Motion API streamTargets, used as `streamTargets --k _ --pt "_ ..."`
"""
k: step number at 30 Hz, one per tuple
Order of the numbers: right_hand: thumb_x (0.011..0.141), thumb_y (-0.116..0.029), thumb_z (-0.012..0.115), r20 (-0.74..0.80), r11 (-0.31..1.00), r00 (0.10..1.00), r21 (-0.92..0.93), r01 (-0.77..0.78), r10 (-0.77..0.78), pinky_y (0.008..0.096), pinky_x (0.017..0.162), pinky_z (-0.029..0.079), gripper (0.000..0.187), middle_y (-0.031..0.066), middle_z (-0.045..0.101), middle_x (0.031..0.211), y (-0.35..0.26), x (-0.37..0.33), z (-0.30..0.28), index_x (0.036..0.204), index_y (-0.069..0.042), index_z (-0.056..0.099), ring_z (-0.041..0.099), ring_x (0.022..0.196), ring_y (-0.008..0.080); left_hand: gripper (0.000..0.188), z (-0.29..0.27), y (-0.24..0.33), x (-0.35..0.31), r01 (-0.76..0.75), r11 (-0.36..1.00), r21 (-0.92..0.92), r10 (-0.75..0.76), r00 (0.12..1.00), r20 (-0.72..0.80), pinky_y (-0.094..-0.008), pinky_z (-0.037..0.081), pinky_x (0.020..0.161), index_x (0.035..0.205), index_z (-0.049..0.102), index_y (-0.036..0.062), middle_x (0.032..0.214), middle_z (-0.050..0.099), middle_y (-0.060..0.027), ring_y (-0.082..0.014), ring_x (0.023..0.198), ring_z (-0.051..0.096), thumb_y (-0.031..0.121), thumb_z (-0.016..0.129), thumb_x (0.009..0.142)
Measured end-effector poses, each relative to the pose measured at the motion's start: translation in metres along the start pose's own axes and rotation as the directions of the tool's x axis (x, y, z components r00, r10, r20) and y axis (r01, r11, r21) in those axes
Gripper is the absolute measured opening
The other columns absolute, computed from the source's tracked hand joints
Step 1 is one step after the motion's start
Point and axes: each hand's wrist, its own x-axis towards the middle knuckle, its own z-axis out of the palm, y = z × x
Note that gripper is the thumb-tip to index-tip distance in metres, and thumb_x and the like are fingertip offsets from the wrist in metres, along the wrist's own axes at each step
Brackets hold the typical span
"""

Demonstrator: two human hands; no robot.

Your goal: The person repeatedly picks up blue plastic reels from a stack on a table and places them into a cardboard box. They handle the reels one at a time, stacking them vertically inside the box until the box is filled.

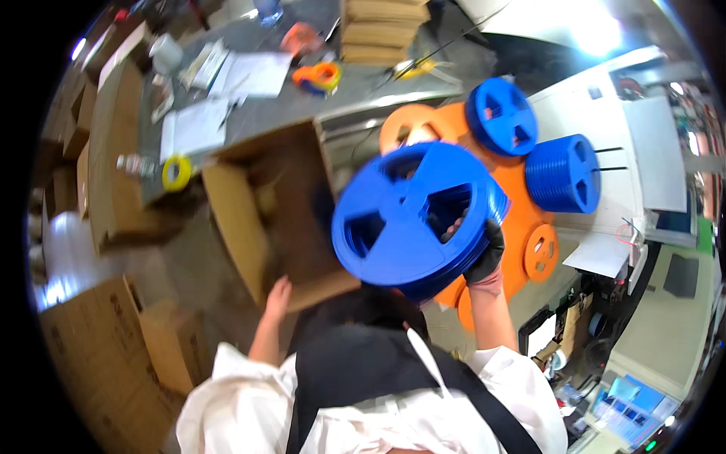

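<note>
A stack of blue plastic reels (404, 204) with wedge-shaped cutouts is tilted in front of my chest. My right hand (488, 256), in a dark glove, grips the stack from its right side; some fingertips show through a cutout. On the left, my bare left hand (278, 296) is at the near edge of an open cardboard box (238, 227), fingers stretched out and holding nothing. Whether it touches the box I cannot tell. The box's interior is partly visible and shadowed, and the reels overlap its right side.
Beyond the reels, an orange surface (518, 193) carries more blue reel stacks (561, 174) and orange reels (541, 252). A grey table (257, 41) holds papers, tape rolls (176, 173) and stacked cardboard (382, 30). Large cartons (91, 356) stand at the lower left.
</note>
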Motion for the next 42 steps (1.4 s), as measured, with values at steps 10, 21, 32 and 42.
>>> streamTargets --k 10,21,32,42 --pt "0.096 -0.029 0.044 0.183 0.993 0.977 -0.009 0.116 -0.113 0.0415 0.080 0.040 0.026 0.0013 0.048 0.079 0.101 -0.074 0.017 0.113 -0.010 0.050 0.048 0.077 0.0173 0.040 -0.049 0.148 -0.036 -0.297 0.927 -0.227 0.261 0.949 -0.176 -0.0293 0.040 0.100 0.135 0.045 0.0026 0.128 0.055 -0.0125 -0.0192 0.118 0.052 0.013 0.050 0.096" --pt "0.082 -0.042 0.058 0.383 0.998 0.922 -0.051 -0.037 0.053 0.0436 0.094 0.035 0.049 0.0016 0.044 0.082 0.095 -0.067 0.031 0.120 -0.013 0.047 0.044 0.080 0.0192 0.033 -0.011 0.261 -0.084 -0.477 0.828 -0.295 0.433 0.878 -0.205 -0.0271 0.046 0.089 0.126 0.053 0.0012 0.110 0.061 -0.0080 -0.0139 0.099 0.058 0.010 0.051 0.094" --pt "0.085 -0.034 0.057 0.095 0.908 0.974 -0.390 -0.155 0.207 0.0450 0.091 0.044 0.049 0.0148 0.061 0.108 0.127 -0.087 0.067 0.121 -0.001 0.052 0.058 0.097 0.0306 0.093 0.064 0.293 -0.102 -0.170 0.948 -0.268 0.217 0.964 0.156 -0.0370 0.038 0.101 0.147 0.021 0.0091 0.132 0.046 -0.0238 -0.0311 0.119 0.049 0.023 0.075 0.073" --pt "0.089 -0.027 0.057 0.180 0.982 0.972 -0.144 -0.123 0.148 0.0415 0.093 0.039 0.049 0.0080 0.056 0.098 0.128 -0.088 0.068 0.126 0.000 0.044 0.051 0.091 0.0232 0.077 -0.037 0.245 -0.145 0.173 0.061 -0.983 0.648 0.742 0.171 -0.0428 0.052 0.091 0.146 0.023 0.0090 0.136 0.040 -0.0275 -0.0318 0.109 0.057 0.040 0.060 0.087"
